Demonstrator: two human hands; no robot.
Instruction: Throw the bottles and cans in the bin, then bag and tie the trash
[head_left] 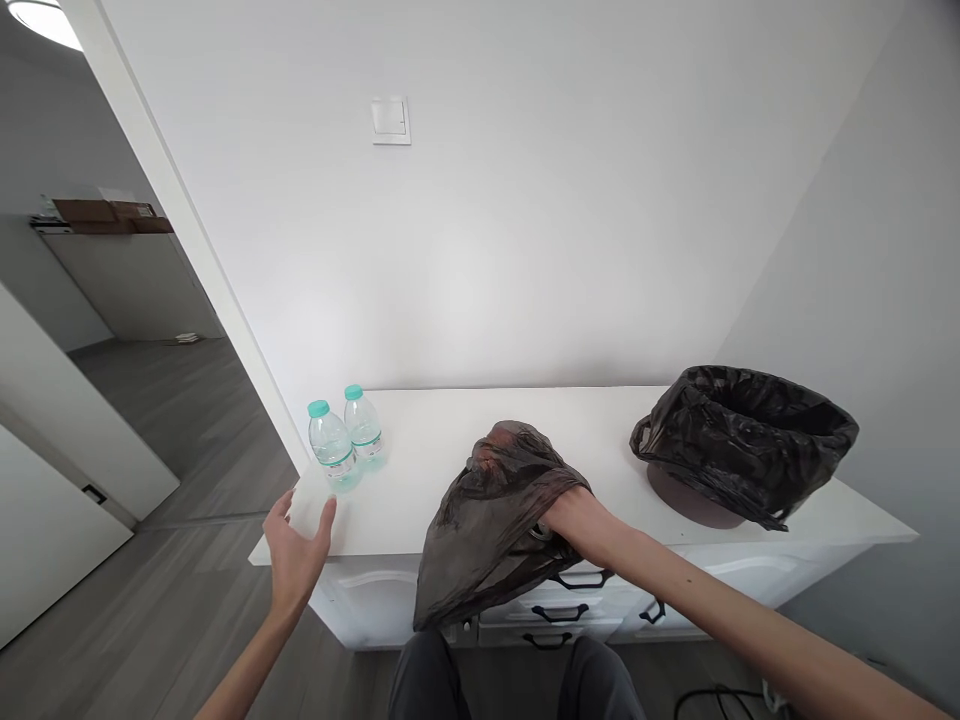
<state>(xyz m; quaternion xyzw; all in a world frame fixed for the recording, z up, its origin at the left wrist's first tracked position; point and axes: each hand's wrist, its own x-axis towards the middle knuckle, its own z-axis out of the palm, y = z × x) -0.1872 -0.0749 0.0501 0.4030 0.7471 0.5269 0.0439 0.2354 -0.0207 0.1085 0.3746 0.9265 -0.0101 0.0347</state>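
Observation:
My left hand [296,545] is open at the cabinet's left front edge, thumb and fingers spread apart with nothing between them. It is just in front of two clear plastic bottles with turquoise caps, the front bottle [332,447] and the rear bottle [364,430], both upright. My right hand [495,450] is inside a thin black plastic bag [480,545], which drapes over it and hangs past the cabinet's front edge. The film covers the fingers, so their grip is hidden. A round bin [694,498] lined with another black bag [739,450] stands to the right.
The white cabinet top [435,430] runs along the wall, with black-handled drawers [555,612] below. A light switch [391,121] is on the wall. On the left are a doorway and a door [52,520]. A black cable [720,692] lies on the floor at right.

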